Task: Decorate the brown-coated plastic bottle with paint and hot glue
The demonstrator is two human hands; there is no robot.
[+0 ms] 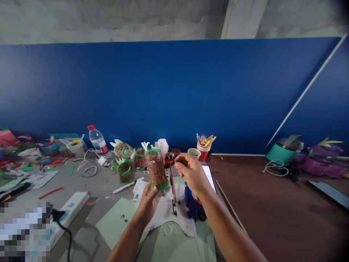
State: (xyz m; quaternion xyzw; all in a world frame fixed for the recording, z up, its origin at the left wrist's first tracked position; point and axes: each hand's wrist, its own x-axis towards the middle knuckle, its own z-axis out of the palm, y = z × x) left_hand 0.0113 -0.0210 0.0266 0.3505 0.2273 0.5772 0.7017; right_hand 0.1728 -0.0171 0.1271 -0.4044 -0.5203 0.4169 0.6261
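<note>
My left hand [150, 200] is wrapped around the lower part of a reddish-brown plastic bottle craft [156, 169], which stands nearly upright with green bands at top and bottom. White finger-like strips rise from its top, and a small pale label is on its side. To the right of it, my right hand [191, 173] is raised with thumb and fingertips pinched; what they hold, if anything, is too small to make out. A red stick [172, 183] lies between the hands. Below my right hand is a blue glue gun [192, 203].
White paper [160, 218] and green sheets [114, 218] cover the near table. Similar green-rimmed pots [125, 171] and a water bottle [98, 140] stand behind on the left. A paper cup with tools [203, 150] stands at the back. A power strip [69, 214] lies left; a phone [328, 193] lies right.
</note>
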